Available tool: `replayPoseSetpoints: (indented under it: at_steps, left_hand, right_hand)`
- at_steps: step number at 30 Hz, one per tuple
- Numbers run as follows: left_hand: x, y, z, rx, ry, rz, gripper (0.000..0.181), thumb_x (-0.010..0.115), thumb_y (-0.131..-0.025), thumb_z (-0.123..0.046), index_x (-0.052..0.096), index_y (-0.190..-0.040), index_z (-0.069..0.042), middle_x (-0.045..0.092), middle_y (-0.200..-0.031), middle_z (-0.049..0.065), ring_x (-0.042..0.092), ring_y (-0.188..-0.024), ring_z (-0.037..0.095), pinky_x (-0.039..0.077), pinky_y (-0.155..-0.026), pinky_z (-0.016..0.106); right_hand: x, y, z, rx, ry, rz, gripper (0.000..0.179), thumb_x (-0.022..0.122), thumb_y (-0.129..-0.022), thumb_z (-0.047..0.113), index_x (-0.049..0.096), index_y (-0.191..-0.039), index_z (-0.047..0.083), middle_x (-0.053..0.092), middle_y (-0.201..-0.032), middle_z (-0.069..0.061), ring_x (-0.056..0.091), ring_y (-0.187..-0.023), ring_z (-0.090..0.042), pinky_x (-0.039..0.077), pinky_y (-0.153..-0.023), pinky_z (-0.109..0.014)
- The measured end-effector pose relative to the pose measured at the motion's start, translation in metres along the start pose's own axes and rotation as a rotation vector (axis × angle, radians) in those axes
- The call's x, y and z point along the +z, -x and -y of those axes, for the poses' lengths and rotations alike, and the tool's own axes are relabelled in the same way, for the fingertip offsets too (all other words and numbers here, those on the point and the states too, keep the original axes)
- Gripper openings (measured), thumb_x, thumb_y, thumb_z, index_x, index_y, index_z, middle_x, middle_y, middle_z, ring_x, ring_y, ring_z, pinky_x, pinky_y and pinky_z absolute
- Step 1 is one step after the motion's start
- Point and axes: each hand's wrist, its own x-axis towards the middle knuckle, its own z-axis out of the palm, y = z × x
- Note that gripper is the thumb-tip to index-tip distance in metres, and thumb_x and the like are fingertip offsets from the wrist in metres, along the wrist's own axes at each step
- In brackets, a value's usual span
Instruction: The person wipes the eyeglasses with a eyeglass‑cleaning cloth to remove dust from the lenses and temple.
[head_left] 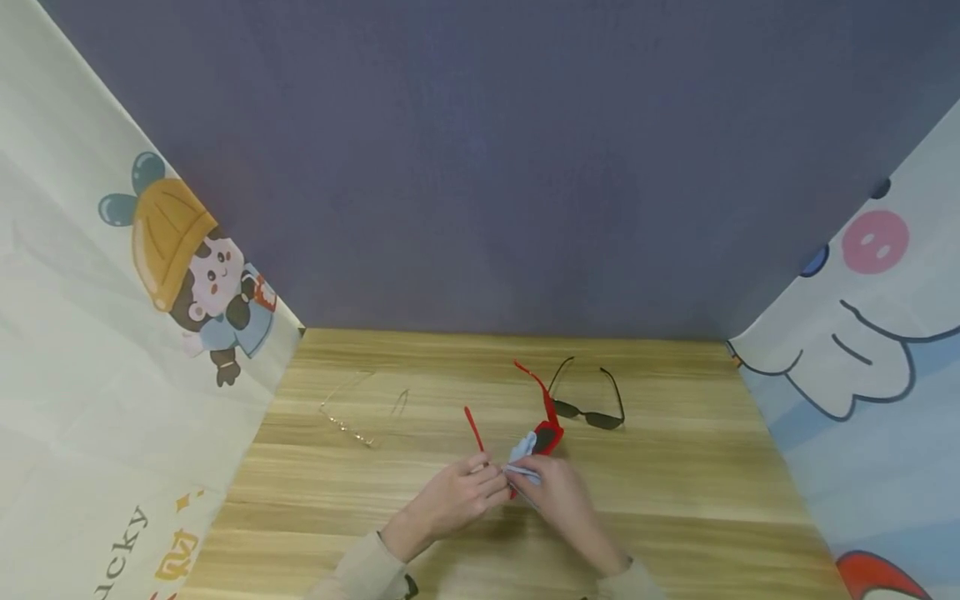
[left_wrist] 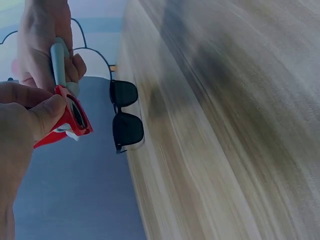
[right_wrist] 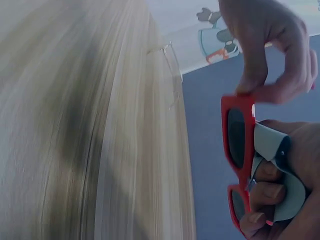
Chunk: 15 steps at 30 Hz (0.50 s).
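Red-framed sunglasses with dark lenses are held up between both hands, their arms spread open away from the person. The left hand pinches one end of the red frame between thumb and fingers. In the right hand is a folded light blue cloth, gripped against the inner side of the frame. In the right wrist view, the right fingers curl around the lower lens with the cloth behind it. Part of that lens is hidden by the fingers.
Black sunglasses lie on the wooden table, right behind the red pair. A thin gold-coloured wire pair of glasses lies at the left. A grey panel stands at the back, with printed curtains at the sides.
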Motion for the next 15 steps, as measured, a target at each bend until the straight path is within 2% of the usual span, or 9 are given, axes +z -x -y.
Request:
replayPoseSetpoints:
  at_steps: [5,11,15]
  left_hand:
    - [0.0033,0.0025,-0.0008,0.012,-0.015,-0.001,0.026,0.051,-0.095,-0.014,0.072,-0.101,-0.029,0.071,-0.103,-0.016,0.064,-0.101,0.003,0.046,-0.106,0.029]
    - [0.0024,0.0029,0.0007,-0.014,0.015,0.002,0.019,0.058,-0.093,-0.018,0.071,-0.102,-0.028,0.071,-0.103,-0.016,0.064,-0.102,0.004,0.047,-0.106,0.028]
    - [0.0052,0.0025,0.0023,-0.017,0.001,-0.026,0.020,0.057,-0.095,-0.019,0.072,-0.104,-0.027,0.072,-0.103,-0.016,0.064,-0.100,0.003,0.047,-0.105,0.028]
  right_hand:
    - [0.0016,-0.0021,-0.0061,0.022,0.048,-0.016,0.010,0.081,-0.089,0.029,0.080,-0.092,0.020,0.077,-0.087,0.007,0.066,-0.074,-0.005,0.050,-0.064,-0.022]
    - [0.0009,-0.0018,-0.0087,0.001,-0.009,-0.033,0.007,0.081,-0.089,0.027,0.081,-0.092,0.020,0.077,-0.087,0.008,0.067,-0.076,-0.006,0.053,-0.067,-0.024]
    - [-0.0008,-0.0006,-0.0074,-0.019,-0.058,-0.011,0.008,0.081,-0.089,0.024,0.081,-0.094,0.018,0.078,-0.087,0.006,0.067,-0.076,-0.006,0.055,-0.068,-0.024]
